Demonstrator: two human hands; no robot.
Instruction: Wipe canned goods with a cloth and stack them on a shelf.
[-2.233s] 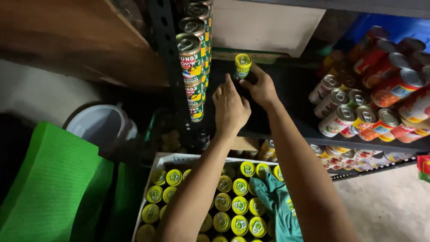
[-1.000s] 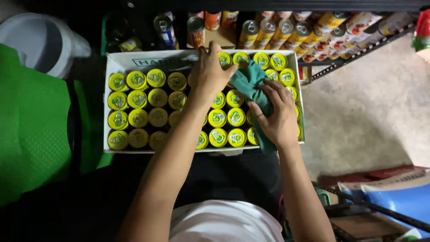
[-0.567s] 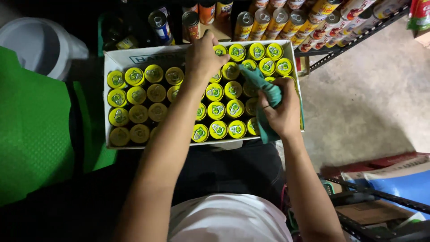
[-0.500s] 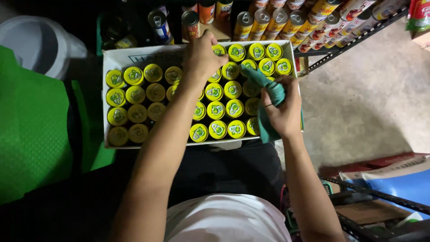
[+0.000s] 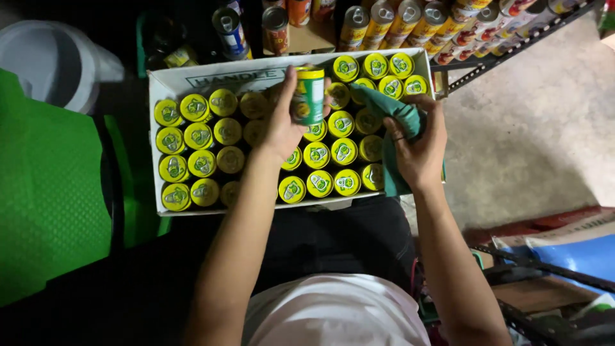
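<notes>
- We see the left hand (image 5: 282,125) raised just above the white cardboard tray (image 5: 168,83), forearm running up from the lower frame, fingers wrapped round one green and yellow can (image 5: 308,96) that is lifted clear of the rows and tilted so its side faces us.
- The right hand (image 5: 419,144) sits over the tray's right edge, fingers curled shut on a teal cloth (image 5: 392,112) that is bunched over the cans there and hangs down the tray's right side.
- The tray rests across the person's lap and holds yellow-topped cans (image 5: 192,136) packed upright in four rows; we count about thirty tops showing, with more hidden under the hand and cloth, so the exact number cannot be told.
- One can is held, one cloth, one tray.
- Beyond the tray, a rack (image 5: 512,45) carries further cans lying on their sides.
</notes>
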